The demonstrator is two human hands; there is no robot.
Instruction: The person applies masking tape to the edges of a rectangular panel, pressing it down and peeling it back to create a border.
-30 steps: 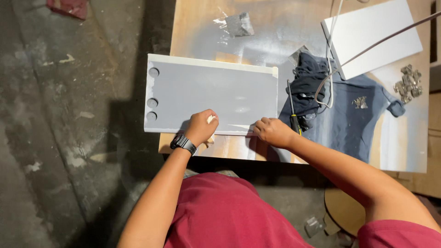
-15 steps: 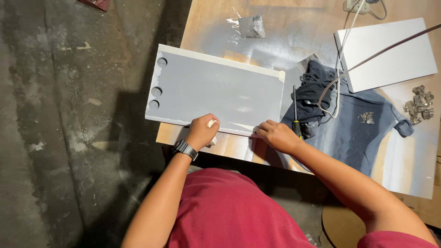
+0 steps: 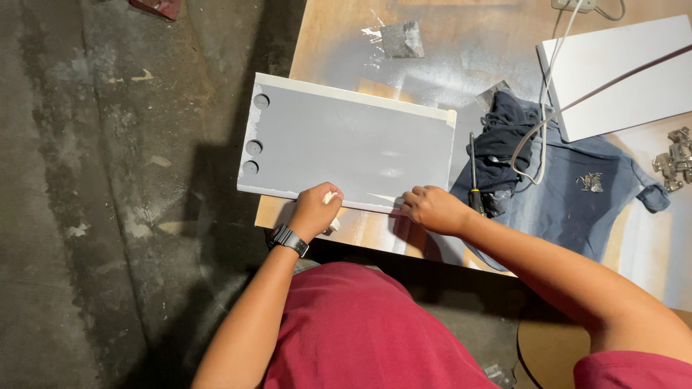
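A grey rectangular panel (image 3: pixel 353 144) with three round holes near its left end lies on a wooden table (image 3: pixel 432 36), its left part overhanging the edge. My left hand (image 3: pixel 315 209), with a dark watch on the wrist, pinches a small white piece, perhaps tape or paper, at the panel's near edge. My right hand (image 3: pixel 432 209) presses fingertips on the same near edge, a little to the right. A pale strip runs along the panel's far and right edges.
A dark blue shirt (image 3: pixel 577 209) with small screws on it lies right of the panel, with a screwdriver (image 3: pixel 474 180) and a white cable. A white board (image 3: pixel 620 72) sits far right, metal hinges (image 3: pixel 674 162) beside it, crumpled sandpaper (image 3: pixel 402 37) beyond. Concrete floor left.
The view has shifted, so the panel now sits more to the middle. Both hands stay on the panel's near edge, barely moved relative to it.
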